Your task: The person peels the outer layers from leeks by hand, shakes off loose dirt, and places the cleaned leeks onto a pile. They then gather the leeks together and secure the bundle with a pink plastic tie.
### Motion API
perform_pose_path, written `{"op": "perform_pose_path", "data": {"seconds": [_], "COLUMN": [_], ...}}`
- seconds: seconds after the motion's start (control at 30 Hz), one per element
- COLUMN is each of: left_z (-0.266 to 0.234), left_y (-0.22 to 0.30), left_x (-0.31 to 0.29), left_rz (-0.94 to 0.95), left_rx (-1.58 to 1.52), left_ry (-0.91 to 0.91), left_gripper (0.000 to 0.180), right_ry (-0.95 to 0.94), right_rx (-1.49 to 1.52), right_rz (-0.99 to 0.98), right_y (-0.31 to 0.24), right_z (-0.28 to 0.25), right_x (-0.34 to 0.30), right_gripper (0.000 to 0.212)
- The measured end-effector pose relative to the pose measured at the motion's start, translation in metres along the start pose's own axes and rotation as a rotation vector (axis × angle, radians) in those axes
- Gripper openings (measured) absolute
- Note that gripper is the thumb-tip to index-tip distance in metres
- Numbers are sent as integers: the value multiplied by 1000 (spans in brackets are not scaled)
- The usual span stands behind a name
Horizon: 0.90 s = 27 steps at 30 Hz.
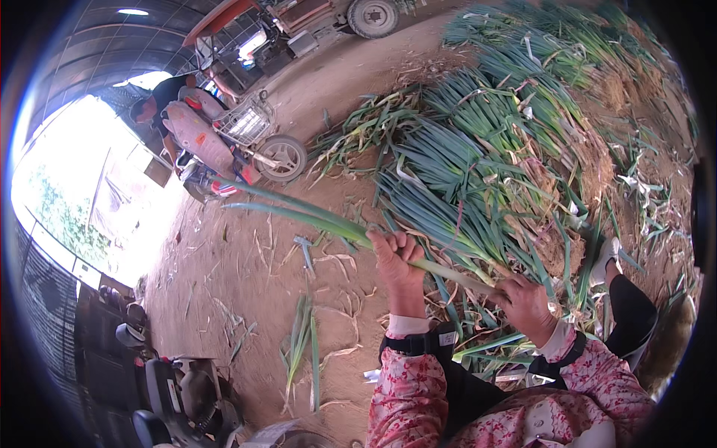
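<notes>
A long green onion (455, 276) stretches between my two hands, its green leaves pointing to the upper left. My left hand (397, 265) is closed around the stalk where the green turns pale. Farther down, my right hand (523, 304) grips the white root end, whose tip is hidden by the fingers. Just beyond my hands lies a large heap of green onions (455, 172), with leaves to the left and brown roots to the right. Stripped leaves and peelings lie under and around my hands.
Loose leaves (302, 340) are scattered over the dirt floor (246, 276). A scooter with a basket (250, 119) stands at the far left, a person (160, 104) bending beside it. Another scooter (179, 399) is at the lower left. A vehicle wheel (373, 16) shows at the back.
</notes>
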<state>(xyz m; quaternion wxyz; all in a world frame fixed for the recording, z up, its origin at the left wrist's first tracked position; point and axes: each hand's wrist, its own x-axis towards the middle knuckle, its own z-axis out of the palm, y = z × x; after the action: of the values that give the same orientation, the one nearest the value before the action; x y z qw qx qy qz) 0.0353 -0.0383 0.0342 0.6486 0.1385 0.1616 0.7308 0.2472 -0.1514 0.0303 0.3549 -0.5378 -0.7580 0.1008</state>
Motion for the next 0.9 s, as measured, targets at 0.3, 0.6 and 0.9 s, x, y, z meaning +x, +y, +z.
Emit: {"op": "perform_pose_path", "data": {"seconds": [0.3,0.6,0.9], "left_z": [-1,2,0], "left_y": [-2,0,1], "left_x": [0,-2,6], "left_rz": [-17,-33,38], "left_rx": [53,71,176], "left_ry": [22,44,295], "left_gripper": [45,45,45], "right_ry": [-277,-303,-285], "right_rx": [237,229,117], "right_rz": [103,70,-86], "right_y": [3,3,3], "right_z": [1,2,4], "right_x": [4,1,1], "right_gripper": [21,21,18]}}
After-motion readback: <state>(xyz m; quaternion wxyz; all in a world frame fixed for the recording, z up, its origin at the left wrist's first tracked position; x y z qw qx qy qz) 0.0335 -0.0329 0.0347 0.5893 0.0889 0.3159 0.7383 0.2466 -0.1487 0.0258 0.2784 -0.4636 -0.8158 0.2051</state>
